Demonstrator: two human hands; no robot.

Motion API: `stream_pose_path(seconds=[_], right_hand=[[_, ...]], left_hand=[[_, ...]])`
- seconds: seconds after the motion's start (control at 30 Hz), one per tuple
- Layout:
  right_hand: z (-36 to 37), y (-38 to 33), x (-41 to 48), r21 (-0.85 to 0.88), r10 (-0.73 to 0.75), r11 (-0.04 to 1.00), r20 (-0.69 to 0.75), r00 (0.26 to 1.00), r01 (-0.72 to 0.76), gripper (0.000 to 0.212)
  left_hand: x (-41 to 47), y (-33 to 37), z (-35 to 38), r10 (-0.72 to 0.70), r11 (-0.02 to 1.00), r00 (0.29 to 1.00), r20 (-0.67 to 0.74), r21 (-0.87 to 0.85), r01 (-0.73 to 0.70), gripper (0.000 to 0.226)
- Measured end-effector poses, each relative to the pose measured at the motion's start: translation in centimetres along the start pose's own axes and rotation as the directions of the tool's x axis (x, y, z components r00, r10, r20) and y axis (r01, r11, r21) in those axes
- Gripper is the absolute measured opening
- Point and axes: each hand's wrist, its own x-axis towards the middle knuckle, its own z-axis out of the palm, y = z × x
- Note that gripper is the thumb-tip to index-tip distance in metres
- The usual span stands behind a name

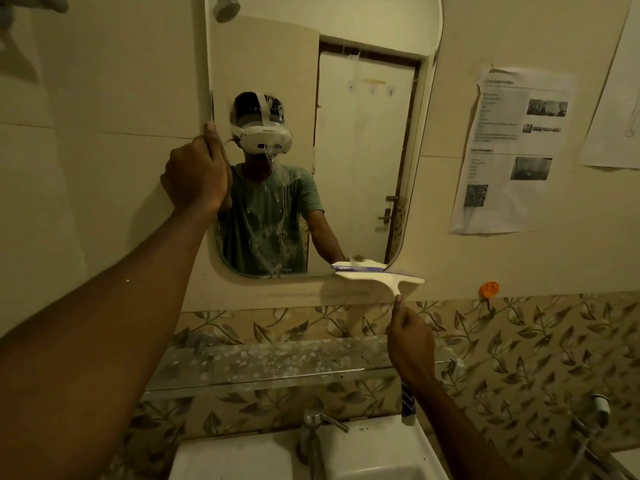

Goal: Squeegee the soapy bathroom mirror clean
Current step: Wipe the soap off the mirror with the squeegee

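Head view: fingers of the right hand [410, 336] curl round the handle of a white squeegee [377, 277], its blade at the bottom right corner of the mirror [363, 150]. Fingers of the left hand [195, 174] wrap over the mirror's left edge. Soapy streaks [273, 202] run down the glass's middle.

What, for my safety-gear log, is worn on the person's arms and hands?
Nothing: left hand and right hand are ungloved, both forearms bare, no watch or rings visible. The mirror reflects a green short-sleeved T-shirt.
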Motion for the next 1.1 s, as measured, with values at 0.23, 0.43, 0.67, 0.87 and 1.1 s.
stream_pose_path(seconds=[0.23, 0.43, 0.67, 0.87, 1.1], right_hand=[[-2.1, -8.7, 5.1, 0.163, -0.161, 0.971, -0.09, 0.983, 0.174, 0.054], [-6.2, -19.6, 13.2, 0.242, -0.29, 0.907, -0.233, 0.928, 0.344, 0.035], [-8.9, -27.4, 18.4, 0.237, -0.351, 0.871, -0.314, 0.882, 0.431, 0.037], [-9.1, -31.7, 22.0, 0.157, -0.413, 0.865, -0.315, 0.854, 0.476, 0.038], [-6.8, -30.2, 21.6, 0.118, -0.441, 0.872, -0.233, 0.867, 0.476, 0.043]], left_hand=[[0.7, 0.7, -2.2, -0.04, 0.999, 0.978, 0.205, 0.043, 0.032, 0.067], [2.3, 0.3, -3.0, -0.012, 1.0, 0.983, 0.181, 0.0, 0.012, 0.062], [6.7, 3.6, -3.7, 0.081, 0.985, 0.997, 0.002, -0.156, -0.08, 0.041], [9.6, 6.3, -2.8, 0.132, 0.965, 0.988, -0.082, -0.216, -0.147, 0.031], [11.2, 5.6, -1.5, 0.218, 0.962, 0.97, -0.108, -0.141, -0.232, 0.043]])
